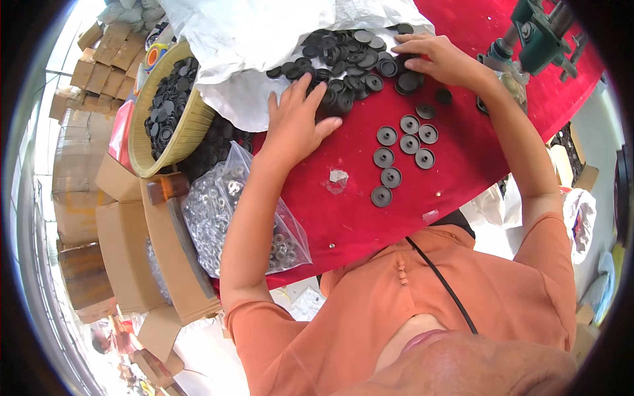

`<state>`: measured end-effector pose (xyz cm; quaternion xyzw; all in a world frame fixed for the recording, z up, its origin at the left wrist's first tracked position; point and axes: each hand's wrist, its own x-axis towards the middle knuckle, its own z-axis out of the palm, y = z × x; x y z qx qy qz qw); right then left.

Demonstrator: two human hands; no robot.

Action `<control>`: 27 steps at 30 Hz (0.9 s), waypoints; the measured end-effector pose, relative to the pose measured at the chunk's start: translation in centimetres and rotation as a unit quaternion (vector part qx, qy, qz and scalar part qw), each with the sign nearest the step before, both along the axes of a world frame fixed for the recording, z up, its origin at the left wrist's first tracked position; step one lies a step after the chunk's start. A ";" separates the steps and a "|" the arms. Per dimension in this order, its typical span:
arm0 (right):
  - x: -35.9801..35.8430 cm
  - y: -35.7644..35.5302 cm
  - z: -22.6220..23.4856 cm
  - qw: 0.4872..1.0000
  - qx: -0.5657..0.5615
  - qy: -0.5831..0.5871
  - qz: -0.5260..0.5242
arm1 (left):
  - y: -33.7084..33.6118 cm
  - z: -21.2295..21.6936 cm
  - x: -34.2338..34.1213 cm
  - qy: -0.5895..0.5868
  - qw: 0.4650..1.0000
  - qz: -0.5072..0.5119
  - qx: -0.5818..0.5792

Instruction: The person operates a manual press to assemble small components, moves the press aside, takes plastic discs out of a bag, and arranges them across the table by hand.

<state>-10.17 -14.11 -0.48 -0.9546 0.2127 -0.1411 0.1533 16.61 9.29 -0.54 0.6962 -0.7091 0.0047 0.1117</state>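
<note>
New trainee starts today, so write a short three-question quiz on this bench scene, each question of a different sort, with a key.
1. True or false: the left hand rests flat at the edge of the pile of black discs.
2. Where does the right hand touch? A) the green machine B) the pile of black discs C) the clear bag of metal rings
3. Fill in: the separate discs lie in rows on a ___ table cover.

Key: 1 true; 2 B; 3 red.
</note>
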 end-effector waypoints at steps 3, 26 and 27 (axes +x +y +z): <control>-0.9 0.3 -1.0 0.988 0.040 -0.142 -0.046 | 3.1 1.1 -1.3 0.007 1.000 0.011 0.023; -2.2 5.0 -1.1 0.949 0.215 -0.171 -0.158 | 6.1 -0.9 -6.2 0.130 0.989 -0.049 -0.042; -2.2 5.4 -0.5 0.936 0.270 -0.181 -0.137 | 6.1 -0.7 -6.4 0.132 0.989 -0.048 -0.039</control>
